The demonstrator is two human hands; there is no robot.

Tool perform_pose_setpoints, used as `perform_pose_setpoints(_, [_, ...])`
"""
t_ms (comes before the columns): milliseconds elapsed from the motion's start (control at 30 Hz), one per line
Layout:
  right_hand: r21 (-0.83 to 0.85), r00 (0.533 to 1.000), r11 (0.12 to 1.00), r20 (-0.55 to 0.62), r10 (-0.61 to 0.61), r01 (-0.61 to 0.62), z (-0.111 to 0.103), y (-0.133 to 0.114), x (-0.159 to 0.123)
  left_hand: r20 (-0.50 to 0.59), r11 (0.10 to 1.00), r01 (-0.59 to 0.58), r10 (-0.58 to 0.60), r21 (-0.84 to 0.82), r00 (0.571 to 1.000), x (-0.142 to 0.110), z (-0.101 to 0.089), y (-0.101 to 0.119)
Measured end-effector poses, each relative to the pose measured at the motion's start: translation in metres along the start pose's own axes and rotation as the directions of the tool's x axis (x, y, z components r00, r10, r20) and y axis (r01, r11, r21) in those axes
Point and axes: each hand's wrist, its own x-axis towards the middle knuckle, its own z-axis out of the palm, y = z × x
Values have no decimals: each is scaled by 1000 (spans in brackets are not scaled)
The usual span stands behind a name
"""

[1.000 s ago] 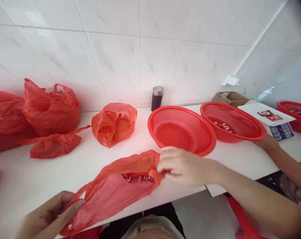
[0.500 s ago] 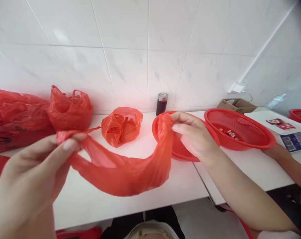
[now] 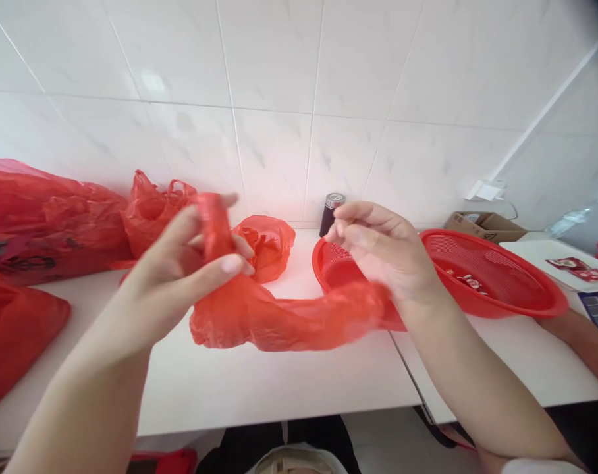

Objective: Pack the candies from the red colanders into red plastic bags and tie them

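Note:
My left hand is closed on a thin red plastic bag, whose upper part is bunched between thumb and fingers. The rest of the bag stretches rightward over the white table, its far end blurred below my right hand. That hand is raised, thumb and fingertips drawn together; no red plastic shows between them. Behind the held bag lies a crumpled red bag. A red mesh basket stands behind my right hand, partly hidden by it and the bag.
Full red bags line the left side. A dark flask stands by the tiled wall. At right are another red basket holding small pieces, a cardboard box, and another person's arm. A seam divides the white tables.
The right end of the bag has left my right fingertips and dropped below them. My left hand has moved right and gathered its end of the bag upright. The view has shifted slightly left.

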Motion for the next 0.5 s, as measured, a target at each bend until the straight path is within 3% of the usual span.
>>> perform_pose_setpoints(100, [-163, 964, 986, 254, 79, -38, 13, -4, 0, 89, 985, 78, -93, 155, 992, 12, 0, -6])
perform_pose_setpoints(167, [-388, 866, 922, 462, 192, 3, 20, -8, -10, 40, 985, 73, -80, 157, 996, 16, -5, -8])
perform_pose_setpoints(233, [-595, 758, 795, 571, 315, 117, 21, -9, -24, 10, 985, 81, -84, 155, 996, 15, -14, -9])
perform_pose_setpoints(300, [-736, 709, 651, 557, 431, 182, 14, -9, -38, -9, 978, 90, -90, 189, 996, 13, -27, -8])
perform_pose_setpoints(367, [-811, 696, 561, 501, 515, 168, 1, -10, -45, -27, 977, 95, -92, 188, 995, 10, -42, -9])
perform_pose_setpoints(433, [-819, 694, 559, 478, 539, 130, -14, -14, -43, -39, 986, 121, -117, 114, 992, 10, -55, -9])
perform_pose_setpoints(500, [-788, 752, 608, 457, 475, 94, -25, -20, -35, -32, 987, 160, -159, 36, 987, 11, -59, -10])
